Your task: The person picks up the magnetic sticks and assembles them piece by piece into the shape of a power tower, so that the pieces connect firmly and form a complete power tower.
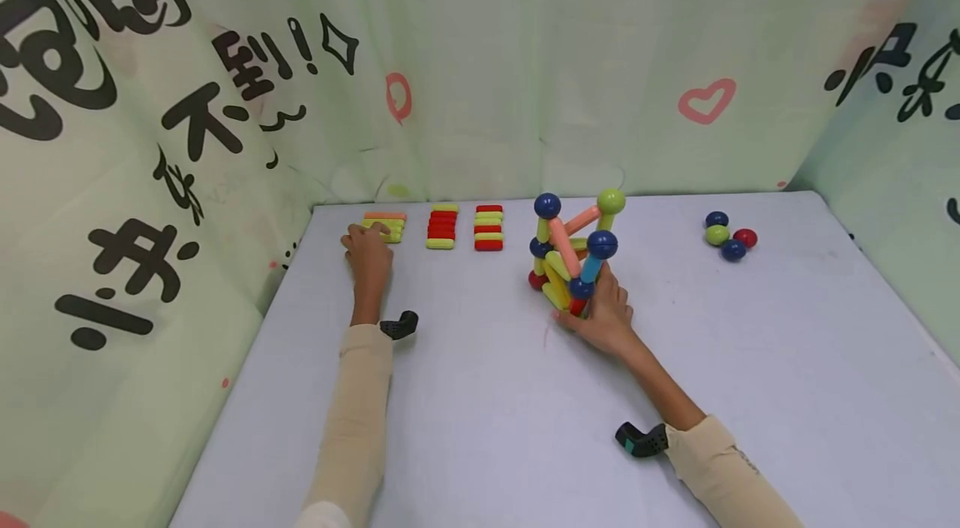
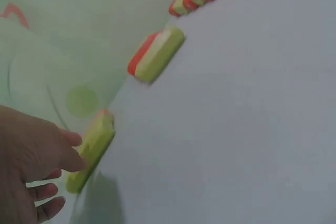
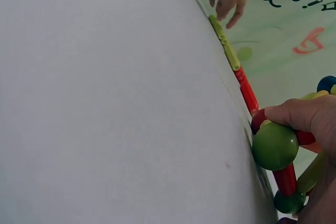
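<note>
The right hand grips the ball-and-stick frame low on its near side, at the tabletop's far middle; an uneven pull could twist it apart. The left hand, fingers loosely extended, is at the far-left sticks; careless fingertips could scatter them.

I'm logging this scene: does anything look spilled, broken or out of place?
Nothing stands out. The sticks lie in three groups, one partly covered by the left hand; the loose balls sit together; and the model held by the right hand shows no visible break.
</note>
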### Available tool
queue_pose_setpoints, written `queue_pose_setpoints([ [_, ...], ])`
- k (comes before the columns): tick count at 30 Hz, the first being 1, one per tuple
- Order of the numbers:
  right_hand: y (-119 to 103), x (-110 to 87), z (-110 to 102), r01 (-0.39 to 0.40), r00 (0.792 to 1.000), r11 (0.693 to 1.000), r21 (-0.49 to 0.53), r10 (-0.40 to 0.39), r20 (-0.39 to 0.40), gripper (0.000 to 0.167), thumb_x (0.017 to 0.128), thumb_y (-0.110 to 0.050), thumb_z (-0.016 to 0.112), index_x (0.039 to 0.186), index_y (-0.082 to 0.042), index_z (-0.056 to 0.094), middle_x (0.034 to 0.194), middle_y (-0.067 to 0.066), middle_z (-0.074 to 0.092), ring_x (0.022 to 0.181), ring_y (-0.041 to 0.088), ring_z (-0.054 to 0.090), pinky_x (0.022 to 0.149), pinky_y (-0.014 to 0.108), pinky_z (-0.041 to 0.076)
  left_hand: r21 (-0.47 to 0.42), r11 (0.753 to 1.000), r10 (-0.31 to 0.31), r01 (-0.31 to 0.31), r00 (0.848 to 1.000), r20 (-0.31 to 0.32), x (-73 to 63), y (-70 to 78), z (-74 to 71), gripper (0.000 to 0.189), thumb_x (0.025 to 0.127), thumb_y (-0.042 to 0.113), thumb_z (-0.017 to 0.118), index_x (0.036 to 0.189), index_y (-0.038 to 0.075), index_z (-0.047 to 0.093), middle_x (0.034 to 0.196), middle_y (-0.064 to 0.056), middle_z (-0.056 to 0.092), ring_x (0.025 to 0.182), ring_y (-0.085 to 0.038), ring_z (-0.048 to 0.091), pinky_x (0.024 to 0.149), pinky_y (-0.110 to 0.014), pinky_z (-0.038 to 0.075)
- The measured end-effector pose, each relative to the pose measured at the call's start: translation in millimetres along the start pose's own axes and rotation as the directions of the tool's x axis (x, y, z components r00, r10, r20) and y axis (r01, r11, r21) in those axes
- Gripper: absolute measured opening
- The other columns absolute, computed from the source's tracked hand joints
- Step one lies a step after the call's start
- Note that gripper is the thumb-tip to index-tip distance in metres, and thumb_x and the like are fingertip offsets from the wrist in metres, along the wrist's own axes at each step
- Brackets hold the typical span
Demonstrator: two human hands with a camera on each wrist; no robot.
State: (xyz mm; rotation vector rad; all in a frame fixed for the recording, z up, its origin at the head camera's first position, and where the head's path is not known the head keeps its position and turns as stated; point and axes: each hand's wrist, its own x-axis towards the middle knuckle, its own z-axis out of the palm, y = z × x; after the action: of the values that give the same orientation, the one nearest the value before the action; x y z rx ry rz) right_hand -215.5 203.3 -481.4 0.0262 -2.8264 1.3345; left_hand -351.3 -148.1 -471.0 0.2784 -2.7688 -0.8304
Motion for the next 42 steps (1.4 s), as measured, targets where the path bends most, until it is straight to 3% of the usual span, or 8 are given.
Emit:
queue_pose_setpoints([
  [10,4,-2.3,-17,-0.079,0.983,0.997,-0.013,0.080,0.164,0.093,0.083,-0.019,0.070,0.150,0.004,0.009,0.139,0.032,0.026,0.129,0.046,0.022,0.105,0.065,0.030,0.091,0.993,0.075,-0.076,0.997,0.016,3.7,-32.7,-5.2,0.031,0.093,0.011,0.066,0.123,0.010,0.061,0.129,-0.023,0.044,0.122,-0.042,0.038,0.092,-0.057,0.042],
  [16,16,-2.1,-27,0.056,0.971,0.992,0.110,-0.079,0.225,0.071,0.083,-0.010,0.072,0.140,0.005,0.033,0.139,0.033,0.037,0.128,0.045,0.037,0.109,0.065,0.030,0.100,0.991,0.088,-0.089,0.996,0.013,4.1,-37.8,-2.7,0.031,0.093,0.015,0.067,0.123,0.012,0.063,0.127,-0.023,0.045,0.120,-0.042,0.041,0.091,-0.058,0.043],
  [21,26,0.5,-37,0.126,0.942,0.973,0.192,-0.178,0.285,0.062,0.083,-0.005,0.071,0.137,0.001,0.040,0.134,0.026,0.052,0.120,0.040,0.047,0.109,0.064,0.031,0.083,0.994,0.079,-0.078,0.997,-0.012,2.5,-38.4,-1.7,0.029,0.092,0.019,0.068,0.120,0.010,0.066,0.122,-0.024,0.044,0.117,-0.041,0.040,0.089,-0.057,0.042],
  [28,35,10.6,-55,0.132,0.876,0.972,0.192,-0.205,0.436,0.071,0.085,-0.008,0.072,0.144,-0.003,0.034,0.141,0.025,0.047,0.127,0.043,0.044,0.108,0.067,0.030,0.107,0.994,0.022,-0.025,1.000,0.020,-4.9,-35.2,-1.9,0.032,0.092,0.028,0.067,0.118,0.009,0.066,0.123,-0.022,0.045,0.117,-0.040,0.042,0.089,-0.057,0.042],
  [31,40,16.8,-62,0.131,0.890,0.984,0.117,-0.169,0.424,0.061,0.085,-0.012,0.073,0.137,-0.001,0.043,0.134,0.025,0.055,0.120,0.041,0.051,0.104,0.063,0.039,0.057,0.998,0.022,-0.023,1.000,0.016,-9.5,-31.8,0.3,0.032,0.092,0.027,0.068,0.117,0.007,0.066,0.120,-0.022,0.051,0.115,-0.039,0.049,0.089,-0.058,0.045],
  [35,45,20.8,-67,0.110,0.952,0.994,-0.011,-0.103,0.289,0.049,0.089,-0.013,0.069,0.131,0.005,0.049,0.128,0.028,0.058,0.118,0.044,0.054,0.100,0.060,0.044,-0.142,0.990,-0.008,0.004,1.000,-0.028,-14.6,-26.3,6.3,0.031,0.092,0.024,0.069,0.114,0.002,0.067,0.109,-0.020,0.058,0.104,-0.035,0.055,0.084,-0.052,0.046],
  [39,44,16.8,-65,0.040,0.988,0.999,-0.029,-0.035,0.152,0.051,0.095,-0.009,0.059,0.141,0.007,0.040,0.135,0.032,0.051,0.123,0.047,0.051,0.101,0.057,0.045,-0.402,0.915,-0.072,0.028,0.993,-0.095,-15.4,-14.3,10.5,0.031,0.091,0.021,0.070,0.111,-0.003,0.069,0.101,-0.023,0.063,0.095,-0.035,0.058,0.081,-0.045,0.048],
  [42,41,12.7,-63,0.028,0.983,0.998,0.054,-0.038,0.177,0.066,0.094,-0.004,0.057,0.151,0.003,0.023,0.146,0.033,0.037,0.131,0.049,0.042,0.106,0.060,0.039,-0.518,0.855,-0.087,0.016,0.990,-0.112,-14.3,1.4,11.2,0.032,0.091,0.022,0.070,0.110,-0.003,0.070,0.100,-0.024,0.068,0.093,-0.033,0.063,0.076,-0.037,0.049],
])
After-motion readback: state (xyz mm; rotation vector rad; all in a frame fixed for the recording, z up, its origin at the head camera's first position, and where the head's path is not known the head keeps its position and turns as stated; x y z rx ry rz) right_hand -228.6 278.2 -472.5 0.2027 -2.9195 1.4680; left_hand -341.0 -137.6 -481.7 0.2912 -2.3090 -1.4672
